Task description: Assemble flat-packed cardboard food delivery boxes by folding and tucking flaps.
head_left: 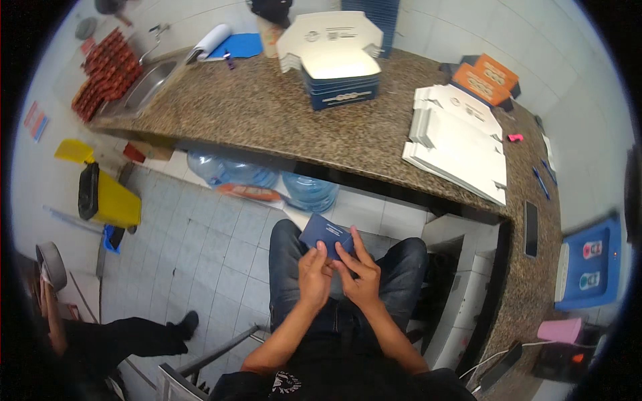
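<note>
I sit with a small dark blue cardboard box (pixel 326 234) held over my lap. My left hand (pixel 314 273) grips its near left edge, thumb on top. My right hand (pixel 360 271) holds the near right edge, with fingers stretched up along the box. Both hands touch each other below the box. On the granite counter (pixel 267 117) ahead lies a stack of dark blue boxes (pixel 341 90) topped by flat white box blanks (pixel 329 41). A larger pile of flat white blanks (pixel 458 144) lies at the counter's right corner.
Two water jugs (pixel 307 190) stand under the counter. A sink (pixel 144 83) is at the far left, a yellow bin (pixel 110 197) on the tiled floor. Orange boxes (pixel 485 79), pens and a dark phone (pixel 530 228) lie on the right. Another person's leg (pixel 134 334) is at lower left.
</note>
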Demonstrator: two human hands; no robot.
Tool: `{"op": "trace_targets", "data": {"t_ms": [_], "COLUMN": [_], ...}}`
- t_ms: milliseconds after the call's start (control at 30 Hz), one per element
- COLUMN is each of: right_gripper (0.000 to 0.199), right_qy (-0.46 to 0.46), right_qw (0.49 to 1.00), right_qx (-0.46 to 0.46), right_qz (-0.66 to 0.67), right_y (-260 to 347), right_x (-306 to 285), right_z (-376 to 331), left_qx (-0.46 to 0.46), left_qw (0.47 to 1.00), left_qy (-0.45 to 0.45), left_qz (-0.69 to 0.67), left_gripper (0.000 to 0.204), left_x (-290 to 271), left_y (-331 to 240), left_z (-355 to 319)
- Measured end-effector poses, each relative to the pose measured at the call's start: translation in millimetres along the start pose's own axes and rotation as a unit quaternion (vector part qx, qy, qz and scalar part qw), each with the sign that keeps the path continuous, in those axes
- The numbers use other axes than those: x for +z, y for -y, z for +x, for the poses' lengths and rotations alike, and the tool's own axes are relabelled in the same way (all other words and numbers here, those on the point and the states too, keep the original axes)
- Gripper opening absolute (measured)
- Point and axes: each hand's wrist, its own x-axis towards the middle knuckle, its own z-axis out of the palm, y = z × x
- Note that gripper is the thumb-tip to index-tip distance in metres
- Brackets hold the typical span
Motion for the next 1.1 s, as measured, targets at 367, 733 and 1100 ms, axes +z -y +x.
{"op": "trace_targets", "data": {"t_ms": [367, 733, 1100], "right_gripper": [0.029, 0.025, 0.055], "right_qy": [-0.062, 0.134, 0.125], "right_qw": [0.991, 0.975, 0.977], "right_qx": [0.065, 0.161, -0.044], "right_qz": [0.094, 0.076, -0.168], "right_y": [-14, -14, 25], "right_x": [-48, -81, -86], "right_z": [0, -9, 0], "left_qx": [0.115, 0.040, 0.034], "left_qw": [0.879, 0.817, 0.848], "left_qy": [0.163, 0.217, 0.247], "left_qz": [0.432, 0.533, 0.467], "left_gripper": [0.024, 0.036, 0.043], "left_x": [-17, -11, 12], "left_y": [-11, -14, -27], "left_z": [-3, -9, 2]}}
